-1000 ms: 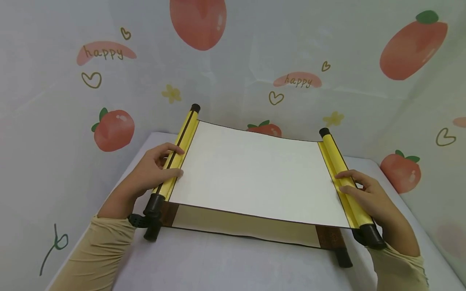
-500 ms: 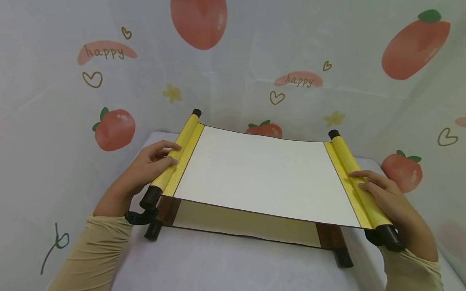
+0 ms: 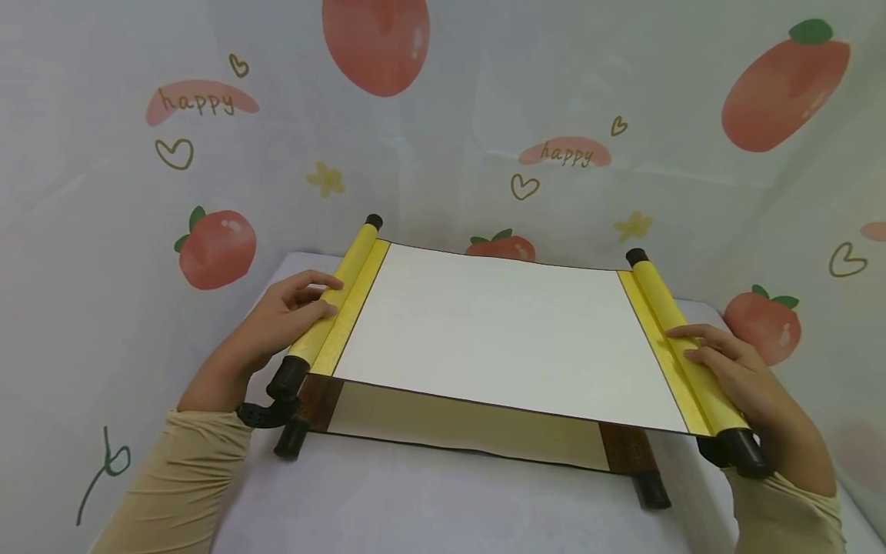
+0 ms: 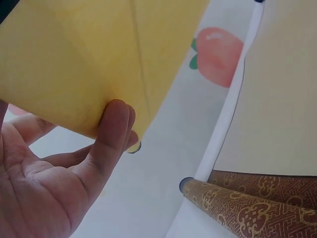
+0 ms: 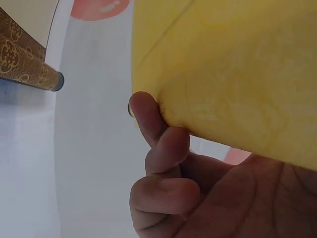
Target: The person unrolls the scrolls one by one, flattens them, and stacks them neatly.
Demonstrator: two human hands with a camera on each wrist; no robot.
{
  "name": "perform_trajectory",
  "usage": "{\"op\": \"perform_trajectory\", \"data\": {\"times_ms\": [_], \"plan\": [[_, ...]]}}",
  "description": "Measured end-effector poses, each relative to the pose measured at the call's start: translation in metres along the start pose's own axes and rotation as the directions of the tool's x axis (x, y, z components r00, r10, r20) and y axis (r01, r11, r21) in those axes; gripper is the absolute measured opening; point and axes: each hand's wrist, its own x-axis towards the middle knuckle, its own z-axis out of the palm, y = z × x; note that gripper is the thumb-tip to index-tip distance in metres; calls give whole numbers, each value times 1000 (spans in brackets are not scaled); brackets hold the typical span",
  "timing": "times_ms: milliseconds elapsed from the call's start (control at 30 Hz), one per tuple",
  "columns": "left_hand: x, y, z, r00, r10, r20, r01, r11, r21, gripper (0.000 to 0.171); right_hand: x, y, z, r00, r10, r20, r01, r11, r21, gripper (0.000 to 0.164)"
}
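Note:
A hanging scroll with blank white paper (image 3: pixel 505 331) and yellow rollers is stretched out in the air in the head view. My left hand (image 3: pixel 280 315) grips its left yellow roller (image 3: pixel 318 331), thumb on top. On the other side my right hand (image 3: pixel 747 377) holds the right yellow roller (image 3: pixel 685 354) between thumb and fingers. Black knobs cap both rollers. Beneath hangs the view of a second scroll (image 3: pixel 471 431), beige with brown ends, lying partly unrolled on the table; the upper scroll hides most of it. Its brown patterned roller (image 4: pixel 247 208) shows in the left wrist view.
A white cloth covers the table (image 3: pixel 443 508). Close behind it hangs a pale backdrop (image 3: pixel 450 154) printed with red fruit, hearts and the word "happy". The lower scroll's black knobs (image 3: pixel 652 491) rest near the front of the table.
Both hands have drawn slightly apart, the right one moving farther right. The left roller has turned, its dark stripe gone from sight and more yellow border showing. The lower scroll stays put.

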Motion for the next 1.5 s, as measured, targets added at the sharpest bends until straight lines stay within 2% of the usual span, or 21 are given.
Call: {"op": "perform_trajectory", "data": {"times_ms": [400,700,833,1067,1267,1400,1500], "plan": [[2,-7,6,999,-1,47,-1,999,46,40,2,13,7,1000,7,8,-6,998,-66,34],[-3,-24,10,998,-22,57,15,993,116,38,4,26,24,1000,-7,12,7,1000,-24,35],[-6,-31,10,997,-24,70,13,989,145,40,7,31,29,999,0,33,1,1000,-22,37],[-10,-40,9,991,-27,131,5,987,160,40,8,36,36,997,-17,78,20,999,-35,39],[-10,-46,11,988,-24,152,-10,975,221,43,9,40,45,991,-11,134,20,998,-67,39],[-11,-50,11,982,-47,184,8,978,210,44,8,44,48,989,-14,149,23,998,-61,38],[-12,-51,12,979,-38,199,-2,980,197,45,7,47,51,988,-25,155,36,997,-65,38]]}}
